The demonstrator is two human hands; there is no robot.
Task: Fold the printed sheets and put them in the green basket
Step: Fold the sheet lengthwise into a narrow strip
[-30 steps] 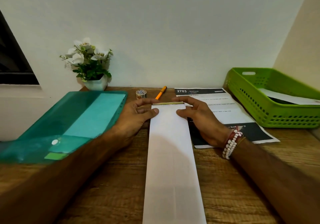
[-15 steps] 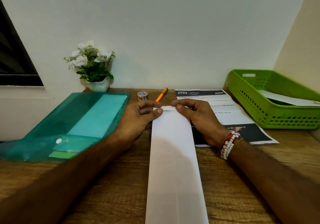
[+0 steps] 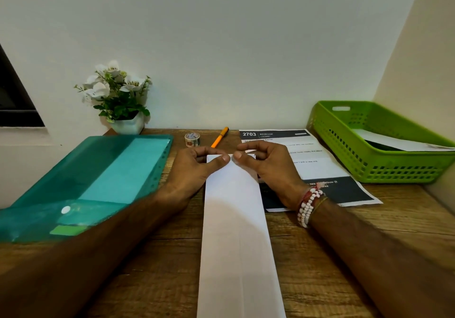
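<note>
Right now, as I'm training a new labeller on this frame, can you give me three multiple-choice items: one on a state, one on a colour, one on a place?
1. The far end of the folded white strip is:
A) pinched by the left hand and the right hand
B) lying free
C) taped down

2. The basket is:
A) blue
B) green
C) red

3. The orange pen lies:
A) in the basket
B) on the folded white strip
C) between the tape roll and the flat printed sheet

Key:
1 A, both thumbs press on that end from above.
2 B, its perforated walls are bright green.
3 C, it lies in the gap between those two.
</note>
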